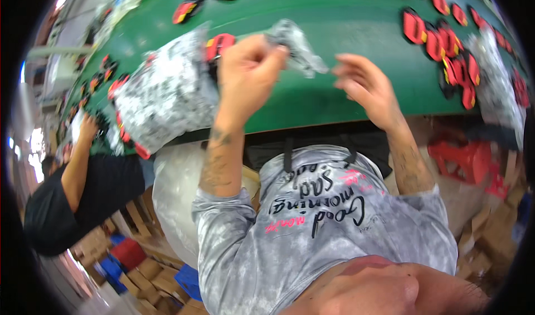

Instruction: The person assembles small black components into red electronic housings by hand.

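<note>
Ideally firm but gentle, my left hand's grip is clamped on the small clear packet, right of the large filled bag, while my right hand, farther right, fingers apart, seems best placed to steady the loose end.

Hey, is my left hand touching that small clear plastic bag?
Touching. The head view shows the left hand pinching the small clear plastic bag between thumb and curled fingers.
</note>
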`<move>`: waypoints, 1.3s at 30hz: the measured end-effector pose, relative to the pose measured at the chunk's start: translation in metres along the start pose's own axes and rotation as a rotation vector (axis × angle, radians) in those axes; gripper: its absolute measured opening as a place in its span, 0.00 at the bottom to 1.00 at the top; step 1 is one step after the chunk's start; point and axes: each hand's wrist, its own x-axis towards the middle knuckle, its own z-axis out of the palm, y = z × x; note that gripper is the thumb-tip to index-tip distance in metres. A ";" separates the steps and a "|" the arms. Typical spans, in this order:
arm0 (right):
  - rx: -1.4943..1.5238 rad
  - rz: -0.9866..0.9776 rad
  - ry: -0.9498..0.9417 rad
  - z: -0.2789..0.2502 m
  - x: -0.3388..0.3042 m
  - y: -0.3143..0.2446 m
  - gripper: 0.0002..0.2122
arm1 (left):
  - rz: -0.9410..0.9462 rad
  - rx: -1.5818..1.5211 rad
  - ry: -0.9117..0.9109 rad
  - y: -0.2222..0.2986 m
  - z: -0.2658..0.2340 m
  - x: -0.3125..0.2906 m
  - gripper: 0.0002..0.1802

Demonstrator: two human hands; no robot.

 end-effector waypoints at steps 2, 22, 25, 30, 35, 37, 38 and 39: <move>-0.127 0.163 -0.088 0.000 0.026 -0.003 0.13 | -0.073 -0.115 -0.105 -0.041 0.049 0.005 0.13; -0.318 -0.203 0.366 -0.055 -0.018 0.011 0.07 | -0.282 -0.981 -0.143 -0.129 0.078 0.013 0.14; -0.409 -0.195 0.215 -0.051 0.000 0.024 0.11 | -0.327 -0.918 -0.174 -0.131 0.077 0.014 0.14; -0.200 0.155 -0.058 -0.051 0.027 0.029 0.15 | -0.294 -0.906 -0.089 -0.124 0.088 0.018 0.19; -0.283 0.092 0.019 -0.037 0.034 0.026 0.14 | -0.295 -0.757 -0.129 -0.121 0.087 0.013 0.18; -0.307 0.129 -0.013 -0.032 0.036 0.019 0.15 | -0.224 -0.647 -0.130 -0.124 0.088 0.012 0.16; -0.390 0.185 -0.011 -0.028 0.038 0.016 0.15 | -0.241 -0.630 -0.111 -0.121 0.088 0.010 0.13; -0.473 0.242 -0.010 -0.026 0.040 0.014 0.15 | -0.240 -0.626 -0.115 -0.122 0.089 0.011 0.13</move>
